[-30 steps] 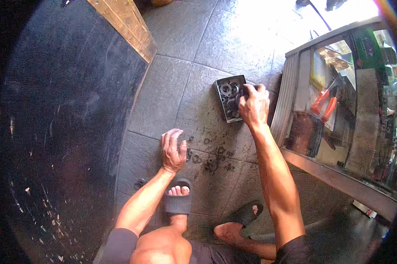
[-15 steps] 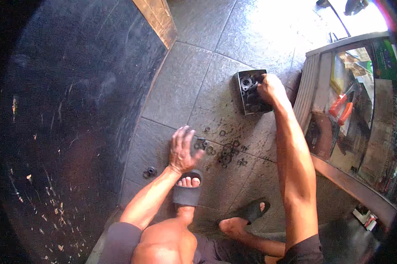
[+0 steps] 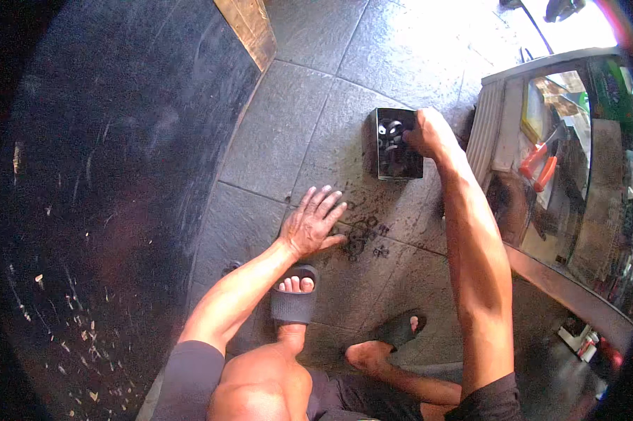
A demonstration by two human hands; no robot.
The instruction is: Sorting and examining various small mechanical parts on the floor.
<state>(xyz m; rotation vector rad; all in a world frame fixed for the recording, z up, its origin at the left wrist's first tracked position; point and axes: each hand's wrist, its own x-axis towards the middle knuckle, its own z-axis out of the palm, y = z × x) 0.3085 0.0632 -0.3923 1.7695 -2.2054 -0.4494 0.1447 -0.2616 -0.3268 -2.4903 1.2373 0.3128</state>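
Note:
My left hand (image 3: 311,221) is spread flat, palm down, low over the tiled floor, with nothing visible in it. Beside its thumb lies a scatter of small black rings (image 3: 362,238) and dark crumbs; part of the pile is hidden by the hand. Farther off to the right, my right hand (image 3: 429,135) is closed on the right side of a small black open-topped box (image 3: 399,172). Inside the box are several dark ring-shaped parts (image 3: 392,129), some glinting. The fingertips of the right hand are partly hidden at the box wall.
A large scuffed black panel (image 3: 120,175) fills the left side. On the right stands a glass-fronted case (image 3: 509,133) holding red-handled pliers (image 3: 539,168). My sandalled foot (image 3: 293,298) is just below the left hand. More small dark parts (image 3: 232,266) lie by my left forearm.
My left hand has moved forward and right toward the scattered rings, with its fingers spread. The right hand stays on the box, and the whole view has shifted slightly.

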